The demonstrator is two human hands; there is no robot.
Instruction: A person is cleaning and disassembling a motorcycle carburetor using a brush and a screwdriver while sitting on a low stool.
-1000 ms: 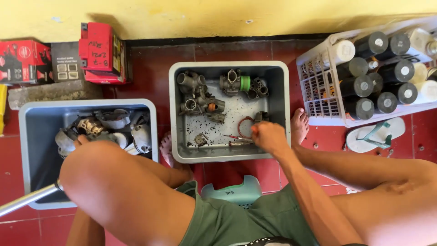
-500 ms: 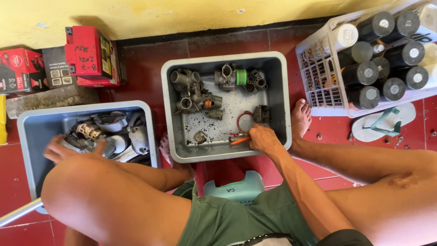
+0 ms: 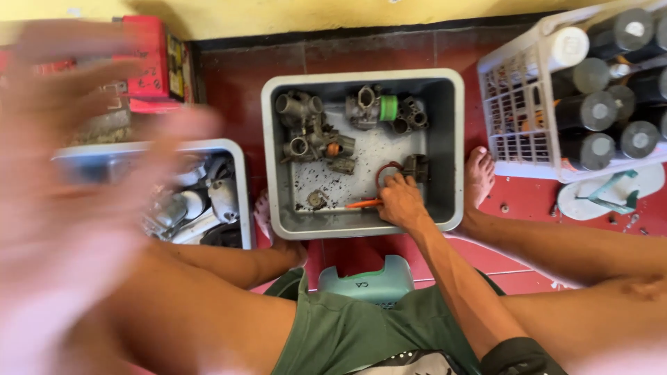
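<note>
My right hand [image 3: 399, 201] is down in the grey middle tub [image 3: 451, 139], near its front edge. Its fingers curl around the end of an orange-handled tool [image 3: 361, 203] that lies on the tub floor. A red rubber ring [image 3: 384, 170] and a small black part [image 3: 417, 167] sit just beyond the fingertips. Several grey metal carburettor bodies [image 3: 313, 135], one with a green cap [image 3: 388, 107], lie at the back of the tub. My left hand [image 3: 76, 208] is raised close to the camera, heavily blurred, fingers spread and holding nothing.
A blue-grey tub [image 3: 240, 173] with metal housings stands at the left, partly hidden by my left hand. A white slatted basket [image 3: 514, 104] of dark cans is at the right, with a sandal [image 3: 611, 191] below it. Red boxes [image 3: 153, 69] stand against the wall. I sit on a small green stool [image 3: 368, 285].
My left hand has lifted out of the left tub toward the camera and now blurs across the left side. My right hand stays in the middle tub by the orange tool.
</note>
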